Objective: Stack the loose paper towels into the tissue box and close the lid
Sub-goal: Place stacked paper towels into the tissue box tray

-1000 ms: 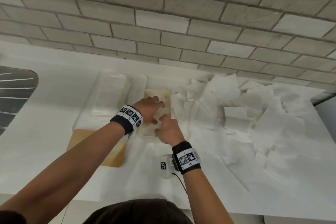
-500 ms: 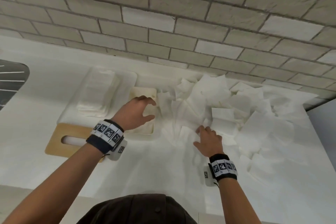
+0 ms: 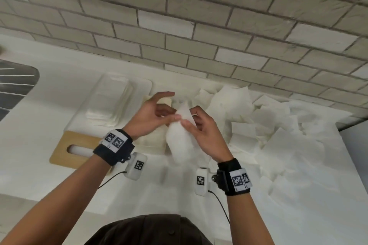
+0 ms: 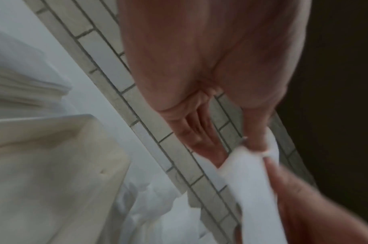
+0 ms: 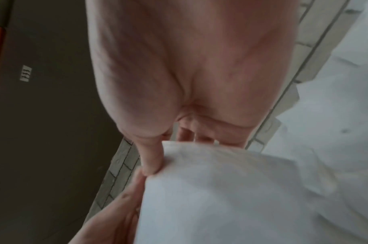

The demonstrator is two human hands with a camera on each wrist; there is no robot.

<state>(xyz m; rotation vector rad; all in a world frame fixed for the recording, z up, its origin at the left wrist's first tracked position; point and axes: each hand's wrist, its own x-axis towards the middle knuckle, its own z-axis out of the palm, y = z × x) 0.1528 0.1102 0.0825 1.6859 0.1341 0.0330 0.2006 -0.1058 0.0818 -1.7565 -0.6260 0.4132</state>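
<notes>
Backdrop: pale brick-tiled wall (image 3: 179, 26) above a white counter (image 3: 59, 105); a dark ribbed basin (image 3: 14, 85) at the far left edge.

Item, tissue box (image 3: 155, 139): cream, open-topped, on the counter under and just beyond the left hand; its fill cannot be read from the head view.

Item, lid (image 3: 65, 147): wooden, slotted, flat on the counter to the left of the box; not yet fitted.

Item, loose paper towels (image 3: 268, 125): a wide white heap on the counter to the right of the box; many remain.

Item, paper towel (image 3: 179, 141): one sheet, raised clear of the counter, hanging blurred between both hands.

Left hand (image 3: 151, 117): thumb and fingers pinching the sheet's upper edge, the forefinger lifted and straight.

Right hand (image 3: 201, 131): thumb pressed against curled fingers on the same upper edge, just beside the left hand's pinch.

Step in hand, judged: straightening or folding the sheet before laying it in the box.

Method, advised: draw the two pinches apart along the edge until the sheet hangs flat; fold it to the box's outline; lower it square to the walls; press lightly; thin paper tears if tugged hard.
</notes>
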